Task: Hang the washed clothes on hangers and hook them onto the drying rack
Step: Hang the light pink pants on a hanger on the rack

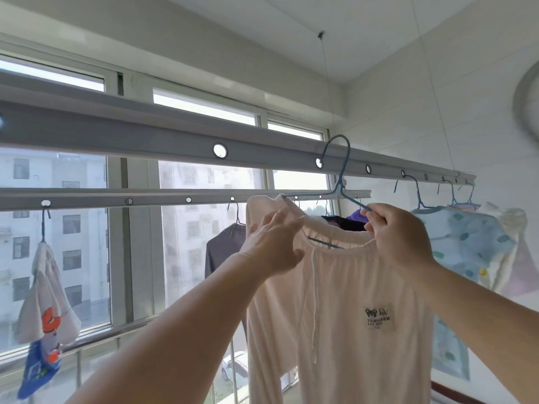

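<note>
The blue hanger [339, 182] carrying the cream trousers [335, 301] is pinched at its right shoulder by the right hand [393, 228], its hook raised just before the near rail [175, 141], while the left hand [274, 243], fingers extended, touches the waistband.

Window [186, 223] facing apartment blocks [73, 228]; white car [236, 365] below; ceiling wires [328, 83]

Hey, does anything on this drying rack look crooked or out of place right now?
The blue hanger carrying the cream trousers isn't hooked on: its hook sits in front of the near rail, tilted. The right hand holds its arm; the left hand touches the waistband. Other garments hang normally.
</note>
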The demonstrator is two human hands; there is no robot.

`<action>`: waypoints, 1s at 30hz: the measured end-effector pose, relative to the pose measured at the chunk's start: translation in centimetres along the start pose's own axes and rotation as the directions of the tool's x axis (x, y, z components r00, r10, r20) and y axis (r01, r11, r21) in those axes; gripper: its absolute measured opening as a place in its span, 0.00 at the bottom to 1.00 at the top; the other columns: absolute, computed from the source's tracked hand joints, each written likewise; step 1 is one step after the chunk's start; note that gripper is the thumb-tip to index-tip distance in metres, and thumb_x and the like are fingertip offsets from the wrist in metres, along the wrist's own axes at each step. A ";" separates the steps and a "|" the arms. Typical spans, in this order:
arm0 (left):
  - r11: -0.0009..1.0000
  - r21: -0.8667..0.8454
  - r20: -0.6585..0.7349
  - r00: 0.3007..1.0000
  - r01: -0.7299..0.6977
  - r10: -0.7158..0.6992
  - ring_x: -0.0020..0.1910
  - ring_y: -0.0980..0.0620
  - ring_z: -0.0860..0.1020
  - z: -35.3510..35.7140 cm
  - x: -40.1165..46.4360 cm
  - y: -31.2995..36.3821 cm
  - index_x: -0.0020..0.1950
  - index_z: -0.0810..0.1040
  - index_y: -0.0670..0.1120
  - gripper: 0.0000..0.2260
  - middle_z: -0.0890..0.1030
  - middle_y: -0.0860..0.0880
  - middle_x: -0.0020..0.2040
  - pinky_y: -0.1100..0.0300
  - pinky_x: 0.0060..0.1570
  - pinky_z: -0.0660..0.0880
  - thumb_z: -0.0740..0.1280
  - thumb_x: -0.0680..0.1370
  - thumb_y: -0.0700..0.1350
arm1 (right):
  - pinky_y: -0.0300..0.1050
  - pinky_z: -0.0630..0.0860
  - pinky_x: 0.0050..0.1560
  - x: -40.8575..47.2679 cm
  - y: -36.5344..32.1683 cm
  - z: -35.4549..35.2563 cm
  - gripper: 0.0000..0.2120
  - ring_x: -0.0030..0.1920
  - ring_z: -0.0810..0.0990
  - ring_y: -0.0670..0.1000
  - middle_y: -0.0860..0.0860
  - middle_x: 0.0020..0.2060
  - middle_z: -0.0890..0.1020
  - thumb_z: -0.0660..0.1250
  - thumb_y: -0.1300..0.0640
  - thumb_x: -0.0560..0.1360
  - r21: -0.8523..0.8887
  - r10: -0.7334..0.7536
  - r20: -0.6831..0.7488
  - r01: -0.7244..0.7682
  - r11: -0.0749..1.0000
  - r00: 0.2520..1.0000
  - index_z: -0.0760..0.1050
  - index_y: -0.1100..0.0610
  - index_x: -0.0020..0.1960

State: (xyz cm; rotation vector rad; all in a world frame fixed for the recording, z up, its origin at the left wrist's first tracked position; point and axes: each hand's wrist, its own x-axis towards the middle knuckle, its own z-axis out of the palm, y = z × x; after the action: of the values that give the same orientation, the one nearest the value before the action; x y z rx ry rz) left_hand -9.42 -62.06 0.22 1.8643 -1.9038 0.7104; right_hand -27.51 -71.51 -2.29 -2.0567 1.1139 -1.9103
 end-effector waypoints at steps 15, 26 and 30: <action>0.971 -0.234 -0.354 0.926 0.045 -0.128 0.75 0.50 0.42 1.6 -1.6 1.9 0.75 0.38 0.50 0.36 0.41 0.50 0.76 0.49 0.74 0.48 0.61 0.77 0.51 | 0.48 0.78 0.43 -2.6 -3.5 -2.7 0.09 0.42 0.81 0.48 0.49 0.37 0.82 0.61 0.56 0.77 0.075 -0.258 -0.052 0.262 0.962 0.965 0.79 0.56 0.51; 0.930 -0.322 -0.603 0.719 0.176 -0.345 0.75 0.48 0.49 -0.4 -8.3 -2.5 0.75 0.45 0.47 0.35 0.48 0.45 0.76 0.50 0.73 0.50 0.60 0.73 0.46 | 0.54 0.77 0.42 -6.9 -10.9 1.0 0.08 0.39 0.81 0.53 0.50 0.35 0.82 0.62 0.55 0.77 0.282 -0.415 0.021 0.393 0.875 0.910 0.79 0.56 0.50; 0.918 -0.291 -0.631 0.668 0.269 -0.395 0.75 0.49 0.49 -1.4 -10.6 -4.4 0.75 0.45 0.48 0.35 0.50 0.46 0.76 0.52 0.72 0.46 0.61 0.73 0.44 | 0.53 0.77 0.43 -8.3 -13.4 2.5 0.08 0.39 0.81 0.52 0.49 0.35 0.83 0.62 0.56 0.77 0.348 -0.425 0.066 0.378 0.858 0.903 0.79 0.54 0.50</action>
State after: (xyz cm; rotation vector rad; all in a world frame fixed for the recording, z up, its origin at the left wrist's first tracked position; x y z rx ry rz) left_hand -4.69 -52.65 -4.58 1.4801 -1.0702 0.9046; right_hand -19.01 -58.03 -2.18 -2.3071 0.3112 -1.9099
